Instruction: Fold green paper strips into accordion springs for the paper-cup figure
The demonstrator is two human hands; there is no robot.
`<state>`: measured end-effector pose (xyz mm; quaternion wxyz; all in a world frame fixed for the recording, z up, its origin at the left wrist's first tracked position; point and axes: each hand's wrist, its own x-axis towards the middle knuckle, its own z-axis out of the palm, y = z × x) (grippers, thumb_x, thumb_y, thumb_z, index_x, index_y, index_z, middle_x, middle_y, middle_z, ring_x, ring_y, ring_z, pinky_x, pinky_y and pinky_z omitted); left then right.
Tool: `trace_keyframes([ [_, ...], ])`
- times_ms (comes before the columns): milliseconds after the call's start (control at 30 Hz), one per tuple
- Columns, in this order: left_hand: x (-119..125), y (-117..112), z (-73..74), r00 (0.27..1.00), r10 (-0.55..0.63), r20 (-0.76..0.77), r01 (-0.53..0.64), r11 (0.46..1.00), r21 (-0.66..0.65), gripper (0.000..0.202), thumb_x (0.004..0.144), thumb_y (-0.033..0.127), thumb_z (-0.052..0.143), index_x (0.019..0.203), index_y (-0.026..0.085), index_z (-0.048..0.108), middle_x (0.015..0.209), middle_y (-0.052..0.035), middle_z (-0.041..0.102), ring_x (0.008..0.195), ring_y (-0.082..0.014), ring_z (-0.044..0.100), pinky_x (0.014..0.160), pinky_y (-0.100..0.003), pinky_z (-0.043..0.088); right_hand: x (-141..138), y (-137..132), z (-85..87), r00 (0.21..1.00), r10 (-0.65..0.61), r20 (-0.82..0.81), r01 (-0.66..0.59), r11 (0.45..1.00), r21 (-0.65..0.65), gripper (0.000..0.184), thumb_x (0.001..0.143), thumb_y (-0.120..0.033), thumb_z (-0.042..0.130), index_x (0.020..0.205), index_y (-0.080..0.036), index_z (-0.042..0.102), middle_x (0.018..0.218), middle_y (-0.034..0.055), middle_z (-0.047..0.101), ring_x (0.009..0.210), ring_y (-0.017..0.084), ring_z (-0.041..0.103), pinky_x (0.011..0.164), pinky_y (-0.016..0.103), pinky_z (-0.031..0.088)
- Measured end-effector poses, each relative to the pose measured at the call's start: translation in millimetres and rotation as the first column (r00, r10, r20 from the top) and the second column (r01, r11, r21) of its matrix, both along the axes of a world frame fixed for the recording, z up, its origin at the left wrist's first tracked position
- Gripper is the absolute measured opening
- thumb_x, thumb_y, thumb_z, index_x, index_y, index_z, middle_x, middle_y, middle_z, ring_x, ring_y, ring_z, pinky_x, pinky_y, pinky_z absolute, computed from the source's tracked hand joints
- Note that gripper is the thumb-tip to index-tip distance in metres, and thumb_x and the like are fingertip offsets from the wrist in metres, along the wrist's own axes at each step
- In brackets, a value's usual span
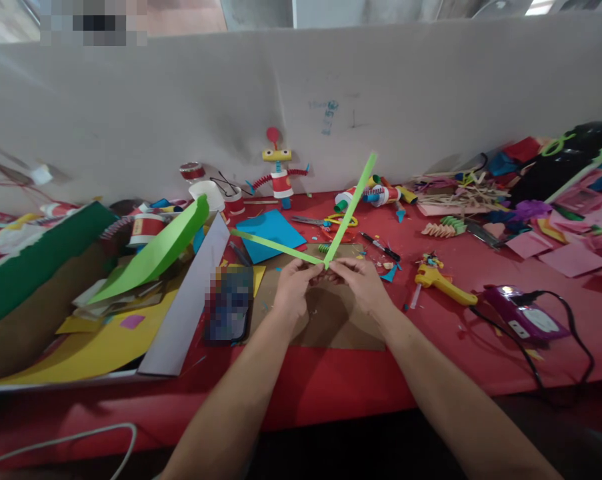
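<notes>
Two light green paper strips [351, 212] meet in a V between my hands, one leaning up to the right, the other stretching left. My left hand [295, 287] pinches the strips near their joint. Fingertips of my right hand [355, 280] are closed on them from the other side, close to the left fingertips. Whether the strips are folded or glued where they meet is hidden by the fingers. Below both hands lies a brown cardboard sheet [341, 327]. Just beyond the joint rests a small green folded paper spring [323, 249].
A box [181, 313] of coloured paper stands left, beside a phone [229, 303]. Behind are blue paper [271, 237], scissors [325, 221] and a paper-cup figure [281, 183]. At right lie a yellow glue gun [445, 285], a purple power strip [525, 313] with cords, and paper scraps.
</notes>
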<state>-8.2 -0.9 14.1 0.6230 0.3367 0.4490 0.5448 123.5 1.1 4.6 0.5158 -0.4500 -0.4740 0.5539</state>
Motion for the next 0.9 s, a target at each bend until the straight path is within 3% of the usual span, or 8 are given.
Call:
trace_keyframes([
  [167,-3.7,2.4,-0.8,0.987,-0.095,0.127,0.106,0.991,-0.082,0.013,0.06,0.013,0.071,0.07,0.014,0.062,0.07,-0.0028,0.065,0.064,-0.0111,0.061,0.069,-0.026,0.049,4.5,0.4,5.7,1.0,0.003,0.016,-0.003,1.0,0.011,0.023,0.07,-0.041,0.062,0.07,-0.019,0.07,0.064,0.0016,0.065,0.059,0.013,0.057,0.059,0.027,0.043],
  [467,-2.1,0.9,2.5,0.976,-0.144,0.164,0.163,0.98,-0.11,0.01,0.064,0.008,0.067,0.072,0.011,0.063,0.071,-0.0044,0.065,0.065,-0.0111,0.062,0.067,-0.023,0.051,4.7,1.0,3.3,0.987,-0.07,0.142,0.057,0.994,0.096,0.025,0.072,-0.042,0.061,0.07,-0.019,0.069,0.063,0.0005,0.064,0.059,0.013,0.055,0.056,0.025,0.041],
  [667,2.4,-2.9,5.5,0.989,-0.106,0.105,0.109,0.994,-0.029,0.018,0.059,0.011,0.072,0.074,0.013,0.062,0.069,-0.0019,0.064,0.063,-0.0107,0.061,0.068,-0.025,0.051,5.9,2.6,-1.7,0.987,-0.073,0.142,0.057,0.992,0.115,0.027,0.073,-0.043,0.059,0.07,-0.018,0.067,0.059,0.0003,0.062,0.056,0.013,0.055,0.054,0.025,0.041],
  [900,10.0,-6.2,6.9,0.997,0.072,-0.03,-0.07,0.995,0.066,0.013,0.058,0.017,0.071,0.065,0.013,0.061,0.059,0.0001,0.061,0.054,-0.0089,0.056,0.059,-0.023,0.046,2.0,0.2,-2.0,0.972,-0.068,0.225,0.028,0.984,0.176,0.026,0.074,-0.044,0.057,0.076,-0.02,0.068,0.068,0.0004,0.064,0.061,0.014,0.054,0.056,0.025,0.041],
])
